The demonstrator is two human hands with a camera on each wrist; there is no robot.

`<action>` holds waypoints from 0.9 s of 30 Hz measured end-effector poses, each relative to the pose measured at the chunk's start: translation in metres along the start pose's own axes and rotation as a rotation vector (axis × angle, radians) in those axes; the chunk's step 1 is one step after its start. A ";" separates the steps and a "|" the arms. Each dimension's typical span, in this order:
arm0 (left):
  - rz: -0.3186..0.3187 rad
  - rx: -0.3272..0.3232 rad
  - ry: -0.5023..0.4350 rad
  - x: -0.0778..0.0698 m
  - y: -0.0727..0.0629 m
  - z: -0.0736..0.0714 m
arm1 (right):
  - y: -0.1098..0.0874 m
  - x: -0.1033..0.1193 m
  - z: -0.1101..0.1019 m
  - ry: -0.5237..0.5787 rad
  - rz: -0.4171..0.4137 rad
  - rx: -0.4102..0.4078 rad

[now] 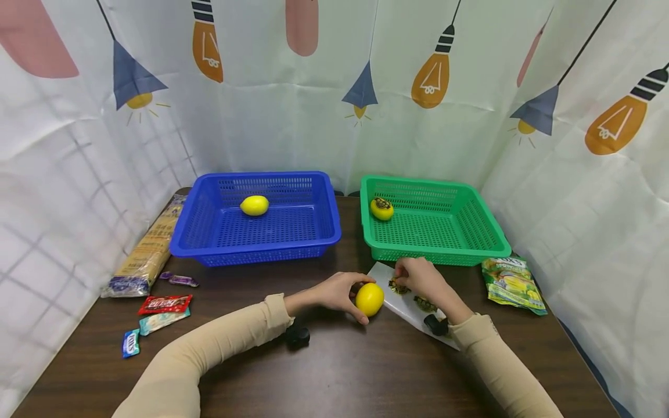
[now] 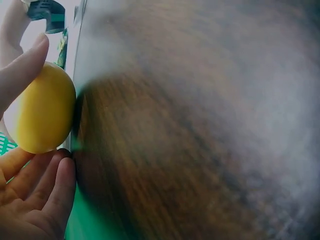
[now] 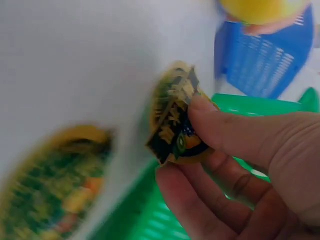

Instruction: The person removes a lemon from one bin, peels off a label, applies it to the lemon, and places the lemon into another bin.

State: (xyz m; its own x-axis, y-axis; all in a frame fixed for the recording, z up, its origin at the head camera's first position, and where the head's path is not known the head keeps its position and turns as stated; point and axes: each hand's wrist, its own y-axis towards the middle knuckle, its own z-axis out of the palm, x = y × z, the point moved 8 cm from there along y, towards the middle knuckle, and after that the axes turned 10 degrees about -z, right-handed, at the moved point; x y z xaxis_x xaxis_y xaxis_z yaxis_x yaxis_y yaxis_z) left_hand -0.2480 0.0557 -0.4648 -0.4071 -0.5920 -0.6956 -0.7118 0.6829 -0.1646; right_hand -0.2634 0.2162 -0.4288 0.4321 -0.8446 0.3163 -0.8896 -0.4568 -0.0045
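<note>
My left hand (image 1: pixel 342 292) grips a yellow lemon (image 1: pixel 369 299) low over the table, beside a white sticker sheet (image 1: pixel 406 303). In the left wrist view, the lemon (image 2: pixel 44 107) sits between the thumb above and the fingertips below. With thumb and finger, my right hand (image 1: pixel 424 282) pinches a black-and-gold fruit sticker (image 1: pixel 398 287) at the sheet's far end. The right wrist view shows this sticker (image 3: pixel 176 131) with its upper part bent over toward the thumb. Another oval sticker (image 1: pixel 425 304) lies flat on the sheet, nearer my right wrist.
A blue basket (image 1: pixel 256 254) with a plain lemon (image 1: pixel 254 205) stands at the back left. The green basket (image 1: pixel 428 253), back right, holds a stickered lemon (image 1: pixel 382 209). Small wrapped snacks (image 1: pixel 165 305) and a long packet (image 1: pixel 148 249) lie left; a green bag (image 1: pixel 512 283) lies right.
</note>
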 end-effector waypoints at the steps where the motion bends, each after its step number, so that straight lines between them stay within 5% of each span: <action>1: 0.000 -0.002 0.006 0.000 0.000 0.000 | -0.001 0.004 -0.004 0.005 -0.017 -0.005; 11: 0.002 0.005 0.000 0.000 0.000 -0.001 | -0.011 0.051 -0.047 0.204 -0.221 -0.050; 17: 0.010 0.013 -0.003 -0.001 -0.001 -0.004 | -0.004 0.063 -0.031 0.406 -0.247 0.078; 21: 0.015 0.049 -0.002 -0.003 -0.002 -0.004 | 0.001 0.064 -0.015 0.425 -0.268 0.155; 27: 0.019 0.080 0.013 -0.005 -0.002 -0.005 | 0.007 0.068 -0.010 0.392 -0.354 0.169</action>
State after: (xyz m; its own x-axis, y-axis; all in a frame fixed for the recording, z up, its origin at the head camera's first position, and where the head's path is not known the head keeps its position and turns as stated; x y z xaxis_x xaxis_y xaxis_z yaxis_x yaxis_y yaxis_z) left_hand -0.2476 0.0551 -0.4579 -0.4281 -0.5834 -0.6902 -0.6558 0.7260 -0.2068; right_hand -0.2413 0.1580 -0.3981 0.5845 -0.4785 0.6553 -0.6496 -0.7599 0.0245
